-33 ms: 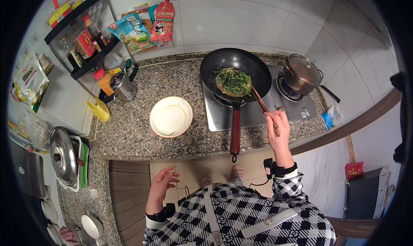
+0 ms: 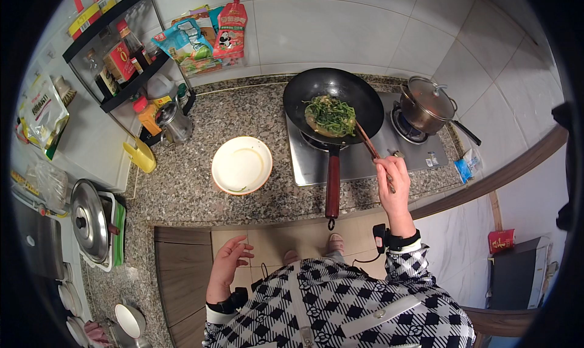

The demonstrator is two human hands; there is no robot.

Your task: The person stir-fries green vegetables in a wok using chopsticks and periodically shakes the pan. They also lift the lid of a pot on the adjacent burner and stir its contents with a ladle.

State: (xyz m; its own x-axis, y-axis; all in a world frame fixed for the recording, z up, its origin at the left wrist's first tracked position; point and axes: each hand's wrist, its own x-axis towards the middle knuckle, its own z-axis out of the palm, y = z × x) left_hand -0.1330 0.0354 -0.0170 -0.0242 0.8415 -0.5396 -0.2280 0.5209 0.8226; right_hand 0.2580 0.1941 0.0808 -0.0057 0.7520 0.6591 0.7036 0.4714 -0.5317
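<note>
My right hand [image 2: 394, 181] is closed around a pair of brown chopsticks [image 2: 365, 136], whose far tips reach into the black wok [image 2: 359, 96]. Chopped green vegetables [image 2: 330, 115] lie in the bottom of the wok, with some liquid around them. The wok sits on the stove, and its dark red handle [image 2: 333, 184] points toward me; neither hand touches it. Loosely bent and apart, the fingers of my left hand [image 2: 231, 258] hold nothing in front of the counter edge. A white plate [image 2: 224, 165] with a few green scraps stands on the counter left of the wok.
A lidded pot [image 2: 423, 114] is on the right burner of the steel stove [image 2: 310, 172], its handle sticking out rightward. At the left stand a metal jug [image 2: 175, 124], a black rack [image 2: 131, 88] of bottles and a wok lid [image 2: 90, 217]. The granite counter [image 2: 182, 196] has a front edge.
</note>
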